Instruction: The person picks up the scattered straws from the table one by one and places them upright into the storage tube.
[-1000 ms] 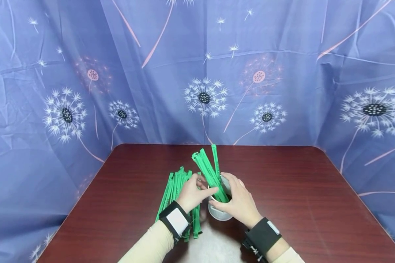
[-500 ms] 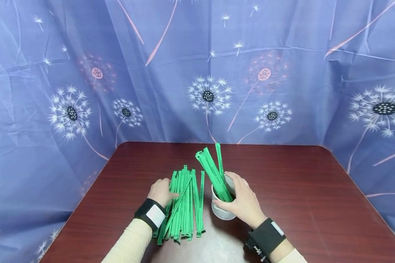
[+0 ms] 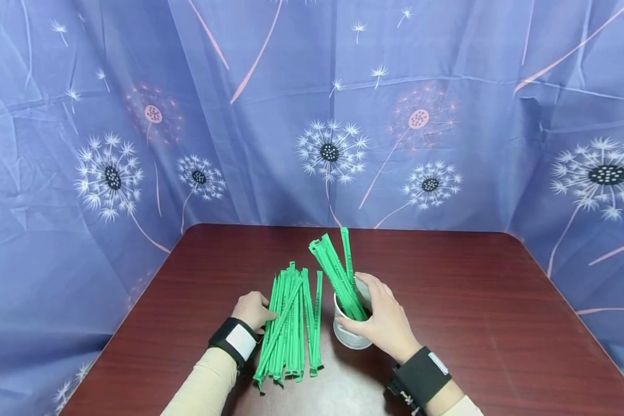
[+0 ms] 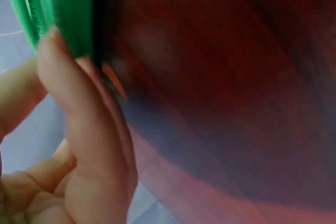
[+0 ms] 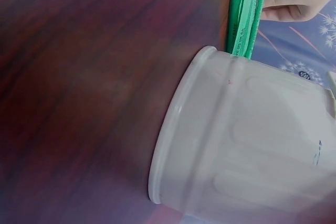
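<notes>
Long, narrow green stick packets (image 3: 291, 329) lie side by side in a pile on the brown table, with one lying aslant on top. My left hand (image 3: 253, 311) is at the pile's left edge, its thumb and fingertips pinching a green packet's edge in the left wrist view. To the right of the pile stands a white cup (image 3: 355, 338), upright. My right hand (image 3: 387, 318) curls round its right side and rim. Several more green packets (image 3: 335, 280) lean to the left inside the cup; their lower ends are hidden. The cup's ribbed wall (image 5: 247, 129) fills much of the right wrist view.
The dark red-brown table (image 3: 473, 289) extends behind and to the right of the cup. A blue curtain (image 3: 260, 144) with dandelion prints hangs close along its back and side edges. Both wrists wear black straps.
My left hand has gone from beside the cup to the pile's left edge. The packets along that edge have shifted slightly inward. My right hand stays on the cup.
</notes>
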`<action>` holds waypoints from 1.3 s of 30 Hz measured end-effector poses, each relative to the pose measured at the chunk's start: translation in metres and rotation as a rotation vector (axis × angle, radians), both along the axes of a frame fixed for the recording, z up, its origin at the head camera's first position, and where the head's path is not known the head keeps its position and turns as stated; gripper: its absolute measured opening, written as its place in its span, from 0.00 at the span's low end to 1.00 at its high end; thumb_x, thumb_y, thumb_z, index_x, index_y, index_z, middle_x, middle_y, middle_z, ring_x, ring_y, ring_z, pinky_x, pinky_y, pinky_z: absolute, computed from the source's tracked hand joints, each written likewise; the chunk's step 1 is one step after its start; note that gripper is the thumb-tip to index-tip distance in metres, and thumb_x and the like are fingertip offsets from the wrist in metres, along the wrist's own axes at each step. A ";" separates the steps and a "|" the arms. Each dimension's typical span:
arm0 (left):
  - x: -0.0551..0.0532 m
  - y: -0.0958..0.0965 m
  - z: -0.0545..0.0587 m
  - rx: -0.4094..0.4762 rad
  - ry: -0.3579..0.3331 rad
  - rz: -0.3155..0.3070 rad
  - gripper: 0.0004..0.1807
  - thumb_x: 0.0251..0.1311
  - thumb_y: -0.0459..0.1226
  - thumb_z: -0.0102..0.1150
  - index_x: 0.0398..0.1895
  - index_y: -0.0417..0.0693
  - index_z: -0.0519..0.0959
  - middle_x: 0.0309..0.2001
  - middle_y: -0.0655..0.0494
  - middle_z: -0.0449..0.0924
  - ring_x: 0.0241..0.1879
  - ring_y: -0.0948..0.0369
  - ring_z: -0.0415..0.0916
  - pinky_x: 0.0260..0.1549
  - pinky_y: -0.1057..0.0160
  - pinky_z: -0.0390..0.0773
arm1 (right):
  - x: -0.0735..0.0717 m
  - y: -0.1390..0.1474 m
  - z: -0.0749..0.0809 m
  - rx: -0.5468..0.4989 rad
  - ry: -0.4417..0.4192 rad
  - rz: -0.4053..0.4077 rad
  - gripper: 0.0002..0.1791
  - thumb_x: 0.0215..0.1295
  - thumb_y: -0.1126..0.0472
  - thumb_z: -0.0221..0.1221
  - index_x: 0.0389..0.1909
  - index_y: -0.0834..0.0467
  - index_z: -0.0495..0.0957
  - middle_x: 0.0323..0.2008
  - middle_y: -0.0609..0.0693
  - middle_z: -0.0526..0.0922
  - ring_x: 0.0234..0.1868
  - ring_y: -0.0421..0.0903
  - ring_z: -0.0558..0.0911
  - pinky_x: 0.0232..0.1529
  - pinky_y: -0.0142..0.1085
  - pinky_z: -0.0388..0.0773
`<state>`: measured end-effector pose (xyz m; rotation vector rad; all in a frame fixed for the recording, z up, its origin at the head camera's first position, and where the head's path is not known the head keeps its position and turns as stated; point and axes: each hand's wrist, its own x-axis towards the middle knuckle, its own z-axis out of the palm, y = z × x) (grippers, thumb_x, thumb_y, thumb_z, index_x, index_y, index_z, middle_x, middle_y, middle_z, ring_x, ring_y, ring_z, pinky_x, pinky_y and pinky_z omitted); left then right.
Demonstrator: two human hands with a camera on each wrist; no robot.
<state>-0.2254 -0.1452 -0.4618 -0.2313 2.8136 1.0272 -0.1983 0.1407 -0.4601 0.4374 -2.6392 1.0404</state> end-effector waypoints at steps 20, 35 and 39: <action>0.003 0.018 0.076 0.449 0.312 0.002 0.13 0.64 0.39 0.62 0.48 0.41 0.80 0.40 0.44 0.84 0.25 0.55 0.81 0.28 0.57 0.85 | -0.002 0.000 0.000 0.005 0.028 -0.002 0.52 0.45 0.35 0.73 0.70 0.45 0.62 0.65 0.47 0.73 0.63 0.51 0.72 0.51 0.56 0.78; 0.020 0.055 0.093 0.933 0.433 -0.043 0.12 0.61 0.31 0.65 0.44 0.37 0.74 0.35 0.50 0.81 0.32 0.61 0.86 0.33 0.55 0.87 | -0.002 0.001 -0.001 0.011 0.037 0.003 0.52 0.45 0.36 0.73 0.71 0.46 0.62 0.65 0.47 0.73 0.62 0.50 0.72 0.49 0.56 0.78; 0.020 0.065 0.082 0.714 0.480 -0.067 0.12 0.59 0.36 0.68 0.40 0.40 0.77 0.35 0.46 0.85 0.30 0.60 0.86 0.30 0.58 0.86 | -0.003 0.001 -0.002 0.010 0.048 0.000 0.52 0.45 0.35 0.73 0.70 0.46 0.62 0.65 0.47 0.73 0.63 0.50 0.72 0.49 0.56 0.78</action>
